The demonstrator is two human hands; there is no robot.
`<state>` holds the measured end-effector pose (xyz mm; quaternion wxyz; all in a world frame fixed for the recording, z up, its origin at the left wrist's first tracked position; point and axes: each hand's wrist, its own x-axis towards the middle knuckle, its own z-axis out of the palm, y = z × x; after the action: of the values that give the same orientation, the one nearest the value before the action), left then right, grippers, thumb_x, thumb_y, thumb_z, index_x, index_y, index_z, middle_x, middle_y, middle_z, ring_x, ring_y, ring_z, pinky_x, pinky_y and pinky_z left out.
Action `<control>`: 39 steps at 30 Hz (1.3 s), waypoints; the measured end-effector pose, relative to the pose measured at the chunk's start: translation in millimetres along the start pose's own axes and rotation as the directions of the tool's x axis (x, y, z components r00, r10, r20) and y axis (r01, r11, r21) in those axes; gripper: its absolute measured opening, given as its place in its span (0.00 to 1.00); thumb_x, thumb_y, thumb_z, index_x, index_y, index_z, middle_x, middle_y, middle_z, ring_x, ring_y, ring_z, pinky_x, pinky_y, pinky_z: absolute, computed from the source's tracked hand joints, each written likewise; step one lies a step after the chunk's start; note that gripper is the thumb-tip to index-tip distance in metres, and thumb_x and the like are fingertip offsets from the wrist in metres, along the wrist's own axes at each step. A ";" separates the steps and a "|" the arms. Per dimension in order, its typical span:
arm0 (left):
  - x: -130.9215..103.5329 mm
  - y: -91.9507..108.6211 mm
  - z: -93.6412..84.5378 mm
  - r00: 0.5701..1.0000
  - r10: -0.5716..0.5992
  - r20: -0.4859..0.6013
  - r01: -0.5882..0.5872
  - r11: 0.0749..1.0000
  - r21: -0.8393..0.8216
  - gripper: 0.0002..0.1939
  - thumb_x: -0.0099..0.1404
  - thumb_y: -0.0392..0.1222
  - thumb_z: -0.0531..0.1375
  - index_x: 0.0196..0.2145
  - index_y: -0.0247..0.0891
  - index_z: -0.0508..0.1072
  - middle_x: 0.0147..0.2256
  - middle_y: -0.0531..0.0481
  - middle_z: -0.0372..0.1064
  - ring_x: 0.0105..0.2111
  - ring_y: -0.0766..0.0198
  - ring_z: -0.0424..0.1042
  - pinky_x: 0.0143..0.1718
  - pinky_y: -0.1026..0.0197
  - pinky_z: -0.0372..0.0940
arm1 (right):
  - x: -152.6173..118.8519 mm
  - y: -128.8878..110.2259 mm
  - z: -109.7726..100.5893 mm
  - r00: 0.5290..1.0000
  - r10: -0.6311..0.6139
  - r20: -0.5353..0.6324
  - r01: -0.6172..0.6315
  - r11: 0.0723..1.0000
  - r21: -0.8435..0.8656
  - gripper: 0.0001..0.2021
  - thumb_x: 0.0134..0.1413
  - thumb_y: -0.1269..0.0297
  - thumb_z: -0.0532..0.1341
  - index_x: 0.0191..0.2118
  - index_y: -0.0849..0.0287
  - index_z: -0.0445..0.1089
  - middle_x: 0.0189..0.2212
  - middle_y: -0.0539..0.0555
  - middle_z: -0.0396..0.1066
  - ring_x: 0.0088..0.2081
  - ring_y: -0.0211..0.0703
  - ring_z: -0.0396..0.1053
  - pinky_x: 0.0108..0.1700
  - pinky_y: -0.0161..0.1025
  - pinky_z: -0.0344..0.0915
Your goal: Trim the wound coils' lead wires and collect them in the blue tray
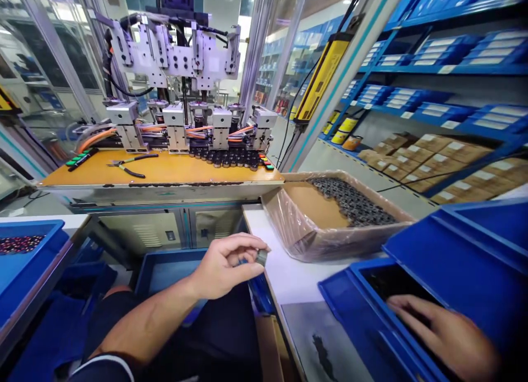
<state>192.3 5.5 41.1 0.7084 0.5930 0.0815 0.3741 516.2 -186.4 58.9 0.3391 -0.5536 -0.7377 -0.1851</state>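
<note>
My left hand (226, 266) is raised over my lap at the edge of the white side table. Its thumb and fingertips pinch a small grey cylindrical part (261, 257); the fingers partly cover it. At the lower right, my right hand (445, 332) reaches into the opening of a blue bin (371, 316). Its fingers are stretched out and slightly apart, with a little blur. Dark contents (391, 280) lie inside that bin, too shadowed to name.
An open, plastic-lined carton (297, 244) holds many small dark parts. Behind it stands a machine with an orange worktop (165, 173), bearing pliers (132, 162) and rows of black round parts (231, 157). A blue tray (41, 272) of small beads is left.
</note>
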 end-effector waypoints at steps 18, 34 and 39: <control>-26.9 -3.2 41.0 0.955 -0.264 0.138 0.285 0.945 -0.164 0.20 0.44 0.29 0.74 0.38 0.32 0.78 0.34 0.46 0.79 0.31 0.67 0.77 0.35 0.67 0.72 | 48.9 -151.1 44.1 0.992 0.120 0.036 -0.125 0.924 0.360 0.16 0.56 0.81 0.59 0.49 0.60 0.71 0.36 0.55 0.69 0.36 0.38 0.71 0.34 0.33 0.70; -26.4 -9.3 60.6 0.984 -0.146 0.103 0.166 0.957 -0.239 0.23 0.43 0.21 0.71 0.37 0.36 0.80 0.33 0.50 0.81 0.31 0.70 0.78 0.37 0.71 0.73 | 39.7 -147.7 43.0 0.997 0.068 -0.039 -0.052 0.945 0.323 0.20 0.54 0.81 0.61 0.53 0.62 0.66 0.42 0.59 0.69 0.43 0.44 0.70 0.41 0.39 0.73; -27.0 -8.8 60.7 0.981 -0.155 0.120 0.180 0.953 -0.244 0.24 0.43 0.21 0.71 0.38 0.38 0.81 0.33 0.51 0.81 0.32 0.70 0.79 0.38 0.72 0.72 | 33.4 -144.5 46.7 0.998 -0.033 -0.045 0.042 0.979 0.197 0.17 0.56 0.79 0.61 0.51 0.66 0.66 0.43 0.61 0.67 0.43 0.45 0.68 0.40 0.41 0.73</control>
<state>210.9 -58.9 41.6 0.8109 0.5061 0.0476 0.2900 360.9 -179.0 64.5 0.4041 -0.4992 -0.7556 -0.1286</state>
